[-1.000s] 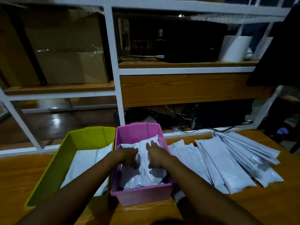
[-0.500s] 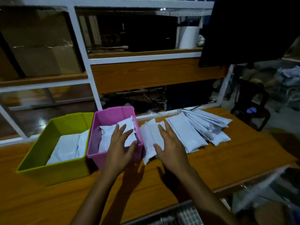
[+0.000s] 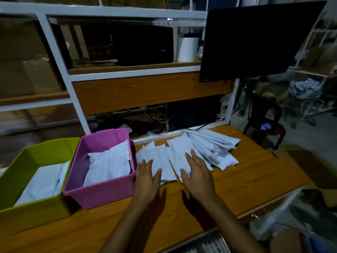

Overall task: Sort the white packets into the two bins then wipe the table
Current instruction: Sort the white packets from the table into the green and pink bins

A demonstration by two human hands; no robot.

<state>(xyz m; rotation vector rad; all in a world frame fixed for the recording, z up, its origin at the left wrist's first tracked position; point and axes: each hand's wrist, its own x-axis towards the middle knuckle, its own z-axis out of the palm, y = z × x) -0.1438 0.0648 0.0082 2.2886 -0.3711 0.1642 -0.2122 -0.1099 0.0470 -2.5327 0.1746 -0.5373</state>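
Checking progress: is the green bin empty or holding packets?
Not empty: white packets lie flat inside the green bin, far below its rim.

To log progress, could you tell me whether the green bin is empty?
No, packets lie inside the green bin.

No text legible. Faces of packets (image 3: 158, 159) show no readable print; tiny mark on black box (image 3: 142, 46) too small to read.

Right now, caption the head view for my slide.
Left hand and right hand spread over white packets on the table; pink bin and green bin hold some.
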